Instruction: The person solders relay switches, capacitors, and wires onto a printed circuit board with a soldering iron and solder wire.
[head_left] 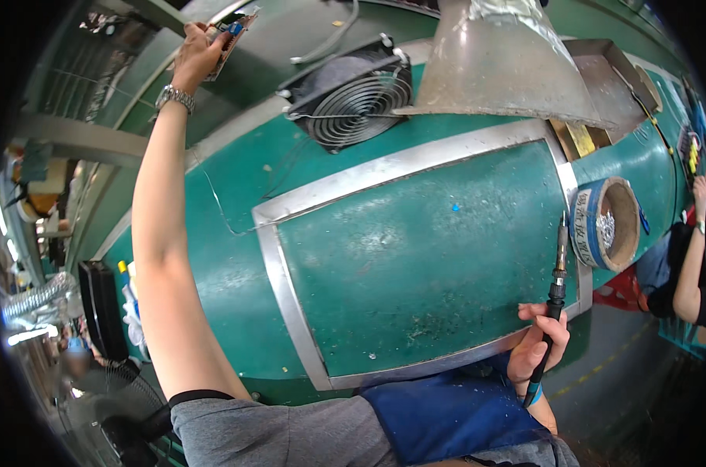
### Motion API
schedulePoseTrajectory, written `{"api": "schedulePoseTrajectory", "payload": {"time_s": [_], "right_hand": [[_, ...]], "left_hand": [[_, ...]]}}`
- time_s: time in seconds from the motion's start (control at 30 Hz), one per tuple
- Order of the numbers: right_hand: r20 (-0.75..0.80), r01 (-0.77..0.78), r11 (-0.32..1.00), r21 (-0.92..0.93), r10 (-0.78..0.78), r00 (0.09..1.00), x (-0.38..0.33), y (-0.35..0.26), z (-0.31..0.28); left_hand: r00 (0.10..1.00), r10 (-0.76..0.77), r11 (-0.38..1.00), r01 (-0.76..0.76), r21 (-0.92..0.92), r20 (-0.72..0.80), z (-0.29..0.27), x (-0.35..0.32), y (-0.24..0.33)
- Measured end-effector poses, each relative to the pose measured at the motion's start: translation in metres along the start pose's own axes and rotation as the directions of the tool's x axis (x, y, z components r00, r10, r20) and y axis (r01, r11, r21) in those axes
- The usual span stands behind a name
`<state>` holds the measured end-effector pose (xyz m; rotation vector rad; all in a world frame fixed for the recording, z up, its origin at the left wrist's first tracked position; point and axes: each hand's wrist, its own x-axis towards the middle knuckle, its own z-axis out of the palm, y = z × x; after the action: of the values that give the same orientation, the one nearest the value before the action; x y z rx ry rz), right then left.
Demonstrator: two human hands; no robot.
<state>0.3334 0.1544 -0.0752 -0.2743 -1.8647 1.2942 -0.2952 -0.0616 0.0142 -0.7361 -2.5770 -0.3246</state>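
My left arm stretches out to the far left, a metal watch on its wrist. At the end of it my left hand [197, 56] grips the edge of a circuit board [227, 53] with a blue part on it, beyond the green worktop. Close to the near right edge of the worktop, my right hand [541, 346] is closed round the dark handle of a soldering iron [558, 292]. The iron's tip points away from me, beside a round tub [606, 226] holding bits of silvery metal.
A metal frame [287, 303] borders part of the green worktop [415, 257]. Behind it stand a black fan [357, 105] and a large funnel-shaped hood [501, 70]. A metal tray [602, 78] lies at the far right. Thin wire [221, 206] trails at left. Another person's arm [691, 265] shows at right.
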Motion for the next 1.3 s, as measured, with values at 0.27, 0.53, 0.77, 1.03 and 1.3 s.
{"api": "schedulePoseTrajectory", "payload": {"time_s": [0.27,0.53,0.77,1.03,1.3], "right_hand": [[0.060,0.001,0.996,0.085,-0.007,0.998,0.000,-0.005,-0.009],[0.046,0.028,0.997,0.074,-0.031,0.998,-0.006,0.004,-0.014],[-0.021,0.059,0.993,0.098,-0.057,0.998,0.003,0.000,-0.010],[0.043,0.147,0.977,0.155,-0.155,0.987,0.000,-0.016,-0.021],[0.107,-0.145,0.863,0.483,0.106,0.989,-0.031,-0.033,-0.035]], "left_hand": [[0.979,-0.151,0.660,0.203,-0.723,0.137,-0.129,-0.052,-0.026],[0.973,-0.084,0.393,0.230,-0.890,0.214,-0.230,-0.145,0.027],[0.925,-0.330,0.331,0.300,-0.895,0.188,-0.357,-0.248,0.020],[0.886,-0.304,0.170,0.413,-0.895,0.351,-0.430,-0.343,-0.037],[0.841,-0.189,-0.049,0.508,-0.860,0.508,-0.314,-0.384,0.164]]}}
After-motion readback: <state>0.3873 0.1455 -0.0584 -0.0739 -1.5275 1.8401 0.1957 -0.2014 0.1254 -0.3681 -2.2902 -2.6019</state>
